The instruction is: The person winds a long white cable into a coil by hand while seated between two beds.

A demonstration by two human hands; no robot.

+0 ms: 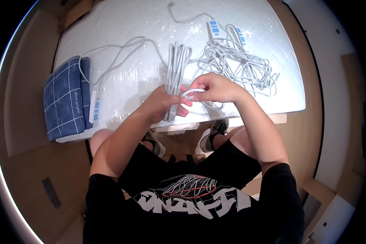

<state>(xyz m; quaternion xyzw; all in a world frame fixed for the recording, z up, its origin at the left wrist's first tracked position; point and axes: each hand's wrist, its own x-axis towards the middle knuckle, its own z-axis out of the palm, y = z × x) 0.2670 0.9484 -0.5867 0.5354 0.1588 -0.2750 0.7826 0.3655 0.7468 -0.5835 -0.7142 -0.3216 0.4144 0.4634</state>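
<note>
My left hand is closed around a long bundle of looped grey cable, which stands nearly upright over the near edge of the mattress. Just right of it, my right hand pinches a loop of the same kind of cable between thumb and fingers, close against the bundle. A strand runs from the bundle's area leftward in loose curves toward a white power strip with blue sockets. Another stretch reaches toward the tangled cable pile at the right.
Two more white power strips with blue sockets lie behind the tangle. A cable end with a plug rests at the far side. Folded blue checked fabric sits at the left edge. Clear plastic covers the mattress; my knees and shoes are below its near edge.
</note>
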